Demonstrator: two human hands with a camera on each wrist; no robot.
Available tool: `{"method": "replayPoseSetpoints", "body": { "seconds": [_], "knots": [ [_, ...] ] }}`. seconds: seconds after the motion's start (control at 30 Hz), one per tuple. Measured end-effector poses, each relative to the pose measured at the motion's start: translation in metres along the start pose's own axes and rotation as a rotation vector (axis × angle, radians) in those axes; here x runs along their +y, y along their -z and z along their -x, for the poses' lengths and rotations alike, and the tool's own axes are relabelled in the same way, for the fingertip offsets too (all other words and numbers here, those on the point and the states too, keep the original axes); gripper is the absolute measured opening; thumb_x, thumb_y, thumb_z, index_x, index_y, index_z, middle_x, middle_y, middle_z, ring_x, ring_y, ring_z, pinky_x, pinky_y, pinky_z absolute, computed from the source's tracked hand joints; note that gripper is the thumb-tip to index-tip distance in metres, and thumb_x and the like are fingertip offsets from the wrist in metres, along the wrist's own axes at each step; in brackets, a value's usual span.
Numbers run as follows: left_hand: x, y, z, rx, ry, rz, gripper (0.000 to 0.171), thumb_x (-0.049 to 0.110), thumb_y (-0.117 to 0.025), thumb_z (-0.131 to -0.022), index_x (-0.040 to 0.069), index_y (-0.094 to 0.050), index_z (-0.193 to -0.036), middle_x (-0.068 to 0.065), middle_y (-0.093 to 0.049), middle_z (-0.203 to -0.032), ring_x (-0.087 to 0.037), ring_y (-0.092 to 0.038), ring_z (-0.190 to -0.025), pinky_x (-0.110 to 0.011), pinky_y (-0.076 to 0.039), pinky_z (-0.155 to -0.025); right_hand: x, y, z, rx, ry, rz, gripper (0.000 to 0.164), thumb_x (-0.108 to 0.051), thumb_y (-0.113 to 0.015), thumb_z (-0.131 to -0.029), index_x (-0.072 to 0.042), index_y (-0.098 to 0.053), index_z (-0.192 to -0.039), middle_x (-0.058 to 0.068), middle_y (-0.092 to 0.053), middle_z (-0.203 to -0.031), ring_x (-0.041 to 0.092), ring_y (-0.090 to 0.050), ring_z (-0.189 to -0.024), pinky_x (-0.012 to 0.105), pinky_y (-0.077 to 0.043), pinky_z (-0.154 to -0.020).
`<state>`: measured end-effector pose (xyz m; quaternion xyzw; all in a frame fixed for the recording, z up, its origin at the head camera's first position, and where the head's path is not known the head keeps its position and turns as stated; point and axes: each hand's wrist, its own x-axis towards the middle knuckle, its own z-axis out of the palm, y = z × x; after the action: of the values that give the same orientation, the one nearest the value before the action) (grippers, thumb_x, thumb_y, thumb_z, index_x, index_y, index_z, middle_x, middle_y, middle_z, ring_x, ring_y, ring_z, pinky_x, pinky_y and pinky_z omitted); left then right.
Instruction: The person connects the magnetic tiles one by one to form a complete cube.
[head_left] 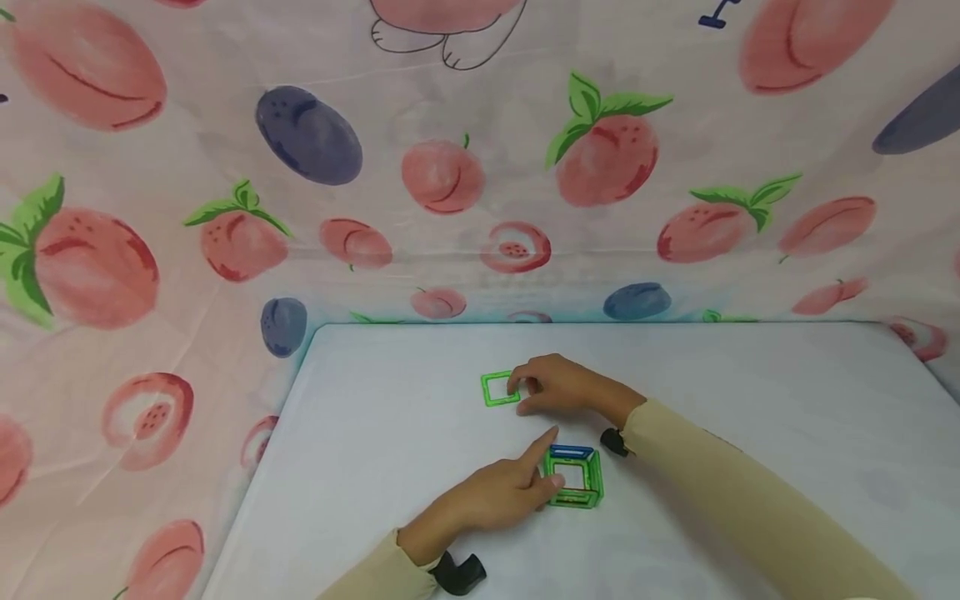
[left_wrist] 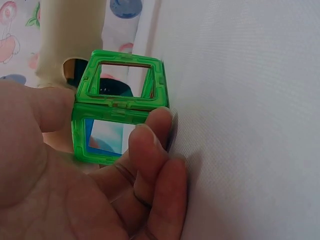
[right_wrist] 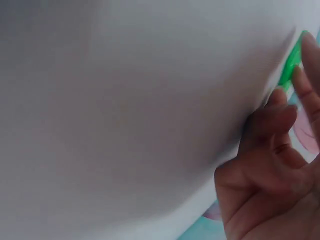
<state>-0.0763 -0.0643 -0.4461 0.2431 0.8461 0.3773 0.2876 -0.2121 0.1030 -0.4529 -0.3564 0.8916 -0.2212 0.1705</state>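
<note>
A small box of magnetic tiles (head_left: 598,475), green frames with a blue one at its far side, stands on the white table. My left hand (head_left: 498,496) holds it at its left side, thumb over the near left edge and index finger stretched past the blue tile. In the left wrist view the green frames (left_wrist: 117,104) sit between thumb and curled fingers. Farther back, my right hand (head_left: 558,385) has bent fingers at the right edge of a single green square tile (head_left: 486,390). The right wrist view shows only a sliver of that tile (right_wrist: 290,65), partly hidden by fingers.
The white table (head_left: 390,400) reaches back to a fruit-patterned cloth (head_left: 360,283) that hangs behind it and on the left. Black wrist straps (head_left: 459,575) show below the sleeves. The right forearm crosses the table's right side.
</note>
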Motion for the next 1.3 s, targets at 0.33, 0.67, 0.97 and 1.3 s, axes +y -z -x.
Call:
{"method": "replayPoseSetpoints", "body": {
  "seconds": [0.33, 0.67, 0.97, 1.3],
  "knots": [
    [0.001, 0.000, 0.002, 0.003, 0.015, -0.011, 0.065, 0.057, -0.036, -0.096, 0.034, -0.008, -0.150, 0.011, -0.059, -0.076, -0.004, -0.052, -0.063, -0.023, -0.042, -0.059, 0.006, 0.003, 0.034, 0.020, -0.257, 0.095, 0.020, -0.039, -0.078, -0.074, -0.026, -0.063, -0.073, -0.007, -0.052, -0.066, 0.011, -0.047, -0.064, 0.026, -0.039, -0.057],
    [0.002, 0.000, 0.002, 0.020, 0.030, -0.015, 0.066, 0.058, -0.037, -0.095, 0.035, -0.009, -0.150, 0.010, -0.059, -0.077, -0.005, -0.052, -0.065, -0.024, -0.042, -0.063, 0.026, -0.004, 0.104, 0.115, -0.278, 0.007, 0.024, -0.041, -0.080, -0.070, -0.028, -0.062, -0.063, -0.011, -0.049, -0.054, 0.006, -0.044, -0.057, 0.023, -0.036, -0.051],
    [0.003, 0.000, 0.002, 0.010, 0.043, 0.010, 0.067, 0.058, -0.039, -0.094, 0.034, -0.011, -0.150, 0.010, -0.058, -0.077, -0.006, -0.052, -0.066, -0.025, -0.041, -0.063, -0.013, 0.024, 0.138, 0.167, -0.240, -0.039, 0.022, -0.037, -0.081, -0.070, -0.030, -0.061, -0.064, -0.011, -0.045, -0.054, 0.006, -0.043, -0.057, 0.021, -0.034, -0.050],
    [-0.003, 0.007, 0.002, -0.091, 0.000, 0.090, 0.083, 0.051, -0.056, -0.090, 0.029, -0.004, -0.151, 0.008, -0.058, -0.085, -0.004, -0.050, -0.068, -0.021, -0.040, -0.060, -0.061, 0.017, 0.142, 0.044, -0.141, -0.016, 0.024, -0.041, -0.081, -0.066, -0.032, -0.059, -0.063, -0.015, -0.047, -0.057, 0.001, -0.041, -0.054, 0.019, -0.033, -0.046]
  ]
}}
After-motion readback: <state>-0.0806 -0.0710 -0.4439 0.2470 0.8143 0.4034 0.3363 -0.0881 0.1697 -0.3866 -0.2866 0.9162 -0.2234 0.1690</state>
